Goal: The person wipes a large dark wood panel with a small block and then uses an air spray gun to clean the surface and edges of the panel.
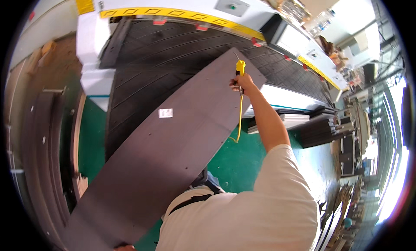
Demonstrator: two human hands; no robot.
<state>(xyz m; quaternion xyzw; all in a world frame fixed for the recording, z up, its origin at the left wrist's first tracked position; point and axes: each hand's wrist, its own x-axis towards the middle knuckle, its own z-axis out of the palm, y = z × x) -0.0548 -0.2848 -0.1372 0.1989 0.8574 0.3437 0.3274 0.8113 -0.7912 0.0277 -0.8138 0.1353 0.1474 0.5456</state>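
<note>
A long dark brown panel (143,164) slants across the view from lower left to upper centre, its far end over the black machine bed. A small white label (165,113) sticks to its top face, and several small holes dot it. My right hand (245,83) is closed around a yellow air blow gun (240,68) above the panel's far end, with the thin nozzle pointing away from me. From the gun a yellow hose (239,121) hangs down past the panel's right edge. Only a sliver of my left hand (125,248) shows, at the panel's near edge; its fingers are hidden.
Behind the panel lies the ribbed black bed (160,47) of a white machine with a yellow striped guard strip (182,13). Brown boards (43,151) stand at the left. More stacked panels (318,127) are at the right, beyond the green floor (238,164). Plastic bottles (320,21) sit atop the machine.
</note>
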